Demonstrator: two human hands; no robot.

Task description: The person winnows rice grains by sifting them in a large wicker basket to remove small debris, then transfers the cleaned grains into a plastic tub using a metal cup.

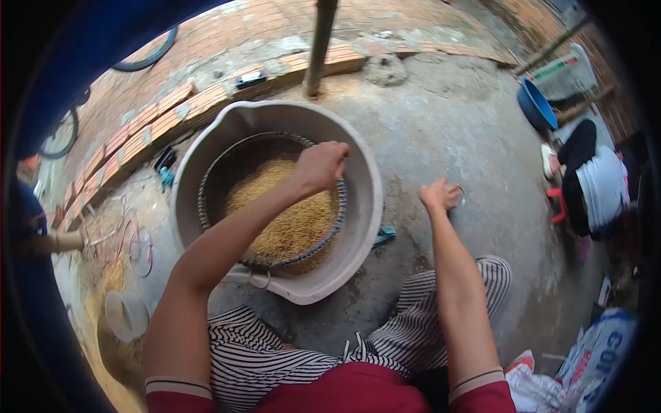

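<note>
My left hand (322,167) is closed above the right side of a round sieve (204,194), close to its rim. What its curled fingers hold, if anything, is hidden. Golden unhusked grain (292,227) lies heaped in the sieve, which sits inside a large pale plastic tub (365,206) with a spout-like lip. Low over the concrete to the right of the tub, my right hand (441,195) has its fingers curled round a small clear object (461,198), perhaps a cup; its shape is hard to make out.
A teal cloth (385,235) lies beside the tub. Left are a whitish container (127,316) and spilled grain. A post (319,51) and brick edging (200,103) stand beyond. Rightward are a blue basin (537,105), a seated person (597,182) and printed sacks (595,361).
</note>
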